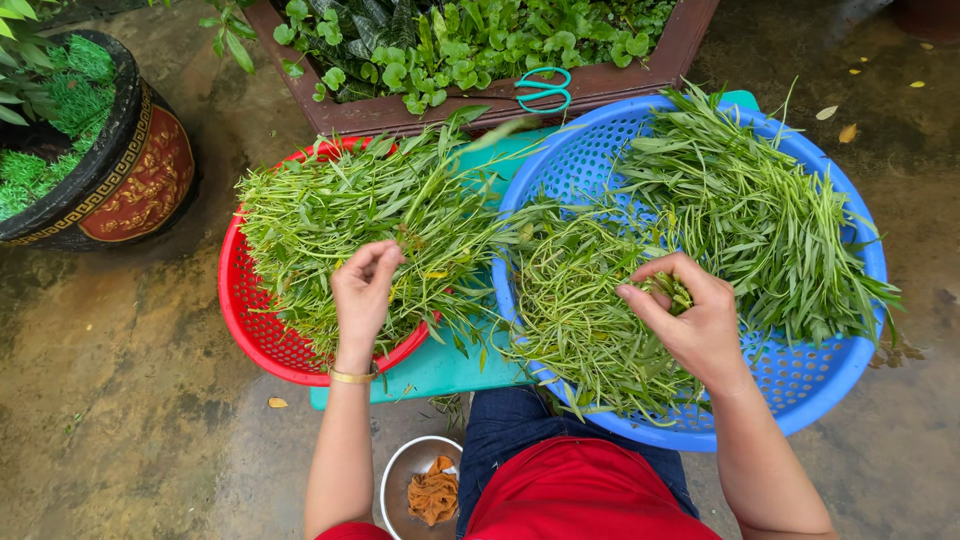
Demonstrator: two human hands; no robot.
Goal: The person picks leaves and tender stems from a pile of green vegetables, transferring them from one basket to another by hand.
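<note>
Meanwhile the left hand [362, 290] hovered over the greens [340, 215] in the red basket [250, 320], fingers loosely curled, pinching a stem — the right hand [690, 320] gripped a small bunch [668, 290] above the stems [580, 320] in the blue basket [800, 385].

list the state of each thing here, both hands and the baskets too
left hand: fingers curled, reaching into greens
right hand: pinching a small bunch of stems
red basket: piled with leafy greens
blue basket: part full of greens
scissors: closed, lying on planter edge
metal bowl: holds orange cloth
</note>
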